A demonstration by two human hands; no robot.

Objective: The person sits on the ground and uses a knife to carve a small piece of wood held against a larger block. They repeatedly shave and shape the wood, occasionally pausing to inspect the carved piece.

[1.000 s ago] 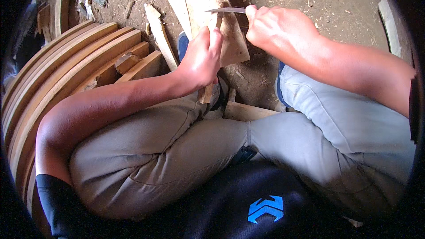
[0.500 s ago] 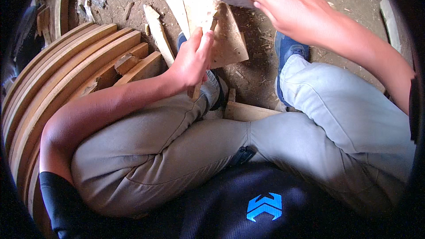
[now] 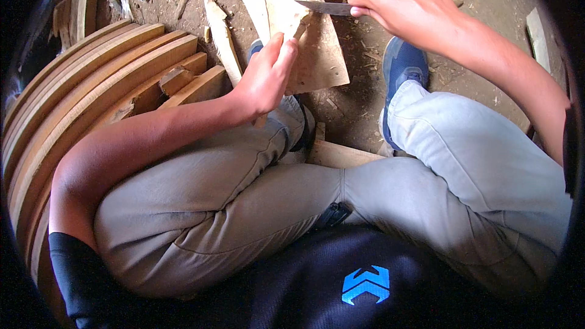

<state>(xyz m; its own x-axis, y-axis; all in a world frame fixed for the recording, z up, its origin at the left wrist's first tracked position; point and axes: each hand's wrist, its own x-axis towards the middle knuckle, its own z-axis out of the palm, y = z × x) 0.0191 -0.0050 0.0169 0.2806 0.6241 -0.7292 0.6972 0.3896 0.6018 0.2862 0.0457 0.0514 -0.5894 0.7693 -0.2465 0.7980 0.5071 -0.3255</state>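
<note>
My left hand (image 3: 268, 73) is closed around the narrow end of a pale, partly carved piece of wood (image 3: 281, 12), whose stub pokes out below the fist. The wider part of this piece points away from me, over a flat wooden board (image 3: 326, 58). From the right, my right hand (image 3: 405, 12) grips a knife (image 3: 326, 8) with a dark blade; its handle is hidden in the fist. The blade points left, and its tip lies over the wider part of the carved piece. Whether it touches the wood I cannot tell.
Several curved wooden slats (image 3: 131, 73) are stacked at my left. A pale split stick (image 3: 222, 42) lies between them and the board. Wood chips litter the dirt floor (image 3: 359, 73). Between my feet, near my legs, is another piece of wood (image 3: 344, 155).
The knife has come slightly nearer to me along the wood, and its blade has turned more level. My left hand keeps its grip on the carved piece. The whole view has shifted slightly.
</note>
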